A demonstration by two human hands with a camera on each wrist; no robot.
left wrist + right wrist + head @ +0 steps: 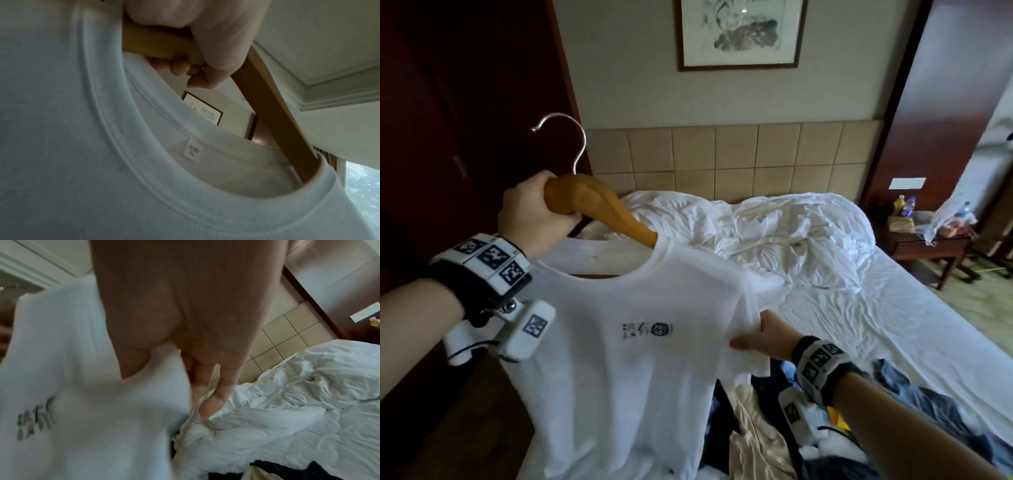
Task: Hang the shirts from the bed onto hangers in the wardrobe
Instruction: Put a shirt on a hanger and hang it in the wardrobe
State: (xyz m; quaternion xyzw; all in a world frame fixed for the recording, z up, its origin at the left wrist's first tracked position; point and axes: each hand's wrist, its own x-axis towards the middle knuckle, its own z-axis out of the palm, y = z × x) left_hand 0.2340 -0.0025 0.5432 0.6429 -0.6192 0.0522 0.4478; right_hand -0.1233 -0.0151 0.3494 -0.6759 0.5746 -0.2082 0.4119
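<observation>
Above the bed (893, 308), the left hand (534, 212) wraps the hard wooden hanger (599, 205), and the right hand (763, 337) pinches the soft, floppy, light white shirt (619, 342) by its sleeve.

White T-shirt (619, 342), small dark print on chest, hangs in lower centre of head view, front facing camera, partly on wooden hanger (599, 205) w/ metal hook up top, upper left of frame. One hanger arm runs inside the collar; other end sticks out bare. Neck label reads XL in left wrist view. More shirts (774, 445), dark and beige, heaped on bed (893, 308) at lower right.
</observation>
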